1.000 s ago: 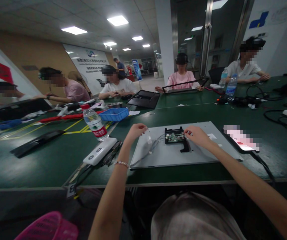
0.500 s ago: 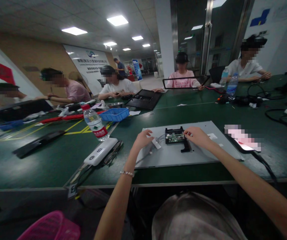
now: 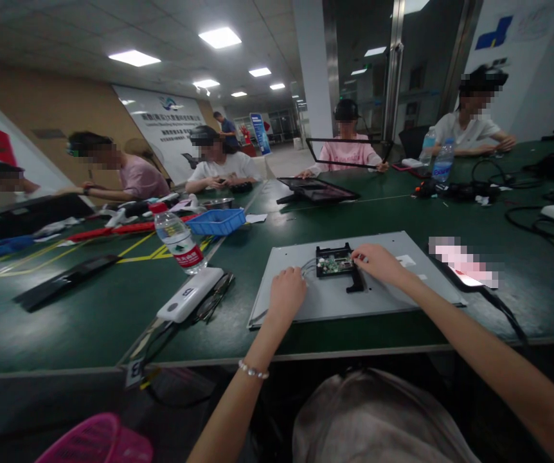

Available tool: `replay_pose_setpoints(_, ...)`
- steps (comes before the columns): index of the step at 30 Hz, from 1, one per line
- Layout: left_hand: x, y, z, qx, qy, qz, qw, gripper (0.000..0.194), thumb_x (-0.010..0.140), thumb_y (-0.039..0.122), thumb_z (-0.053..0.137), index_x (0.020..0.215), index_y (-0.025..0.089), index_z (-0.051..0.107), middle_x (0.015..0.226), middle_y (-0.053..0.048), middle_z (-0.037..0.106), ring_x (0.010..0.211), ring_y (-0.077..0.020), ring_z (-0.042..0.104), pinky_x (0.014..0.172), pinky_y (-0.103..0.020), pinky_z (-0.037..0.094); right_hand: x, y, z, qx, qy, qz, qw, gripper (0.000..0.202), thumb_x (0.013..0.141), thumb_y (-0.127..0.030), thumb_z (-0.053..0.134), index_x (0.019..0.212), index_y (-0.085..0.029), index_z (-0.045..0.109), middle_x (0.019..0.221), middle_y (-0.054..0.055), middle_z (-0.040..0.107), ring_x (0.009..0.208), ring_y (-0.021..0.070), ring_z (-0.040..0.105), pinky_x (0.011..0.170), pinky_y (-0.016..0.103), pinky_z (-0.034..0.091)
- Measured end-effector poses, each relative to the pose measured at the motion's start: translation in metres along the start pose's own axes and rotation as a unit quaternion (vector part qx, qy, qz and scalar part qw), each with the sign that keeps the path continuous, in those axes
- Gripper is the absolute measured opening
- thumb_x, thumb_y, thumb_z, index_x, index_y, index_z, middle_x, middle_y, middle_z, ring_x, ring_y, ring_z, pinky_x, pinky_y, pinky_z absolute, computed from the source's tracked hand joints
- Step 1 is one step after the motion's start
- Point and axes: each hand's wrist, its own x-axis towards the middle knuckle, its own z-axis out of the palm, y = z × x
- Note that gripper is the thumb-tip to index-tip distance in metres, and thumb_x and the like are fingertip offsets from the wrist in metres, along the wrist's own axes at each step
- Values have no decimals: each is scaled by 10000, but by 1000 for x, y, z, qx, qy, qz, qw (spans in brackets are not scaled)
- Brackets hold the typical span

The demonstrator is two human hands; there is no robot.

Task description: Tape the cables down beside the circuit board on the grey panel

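Note:
A flat grey panel lies on the table before me. On it sits a green circuit board in a black plastic bracket. Thin grey cables run from the board's left side to my left hand. That hand is closed, knuckles up, over the cables, and its fingertips are partly hidden. My right hand pinches the right edge of the black bracket beside the board, its thumb and finger close together.
Left of the panel are a white power bank, glasses, a water bottle and a blue tray. A lit phone with a cable lies to the right. Several people sit around the table; one holds a black frame.
My left hand has come down and turned knuckles up, closing over the cables and covering their white piece. My right hand stays at the bracket. Across the table, a dark panel has been tipped and shifted right.

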Motion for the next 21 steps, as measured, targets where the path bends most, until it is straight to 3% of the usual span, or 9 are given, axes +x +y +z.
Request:
replay_pose_setpoints(8,-1,2,1,-15,-4,4,1000,237,899,211,399,1002,120,593,1003,-159,656,932,-271,637,780,-345,446,-1,-7,-5,-2,-4,-18,1000,189,864,-166,523,945,-191,692,989,66,688,906,203,623,834,323,470)
replay_pose_setpoints(16,2,-12,3,-75,-5,6,997,238,876,262,463,1054,160,583,1070,-134,644,1027,-264,604,852,-348,446,0,-4,-5,0,3,-18,1000,187,862,-165,521,941,-182,691,987,69,689,918,204,617,846,331,465)
replay_pose_setpoints(21,4,-24,10,-175,70,7,982,353,881,254,471,1213,145,518,1222,-134,579,1144,-238,543,963,-322,411,0,-4,-5,8,15,-13,1000,188,855,-163,525,948,-190,686,989,61,688,914,198,617,836,322,465)
